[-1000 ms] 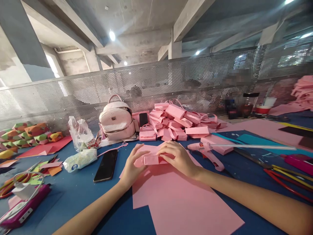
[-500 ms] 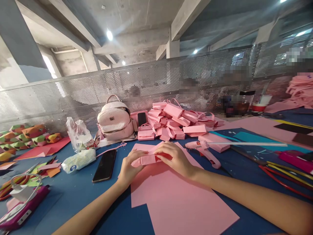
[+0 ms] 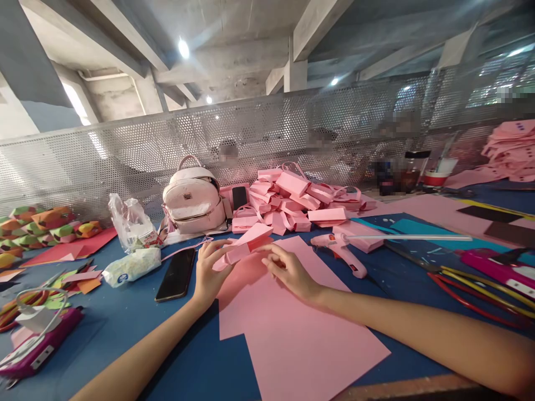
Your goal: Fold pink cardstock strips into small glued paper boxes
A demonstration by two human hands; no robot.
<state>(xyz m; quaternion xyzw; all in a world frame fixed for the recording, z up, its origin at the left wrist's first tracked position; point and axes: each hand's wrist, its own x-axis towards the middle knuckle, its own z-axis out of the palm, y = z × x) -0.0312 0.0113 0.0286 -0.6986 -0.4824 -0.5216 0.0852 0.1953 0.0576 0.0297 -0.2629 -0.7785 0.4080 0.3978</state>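
My left hand grips a folded pink paper piece and holds it tilted, its right end raised off the table. My right hand is just beside the piece's lower edge, fingers spread, resting over large pink paper sheets on the blue table. Whether the right fingertips touch the piece is unclear. A heap of finished pink paper boxes lies behind the hands.
A pink glue gun with a long glue stick lies right of my hands. A black phone lies to the left, near a white tissue pack. A pink backpack, coloured paper pieces and scissors with coloured rods surround the spot.
The folded pink piece was pressed flat on the sheet under both hands. Now my left hand has lifted it and tilted it up, and my right hand has come off its top.
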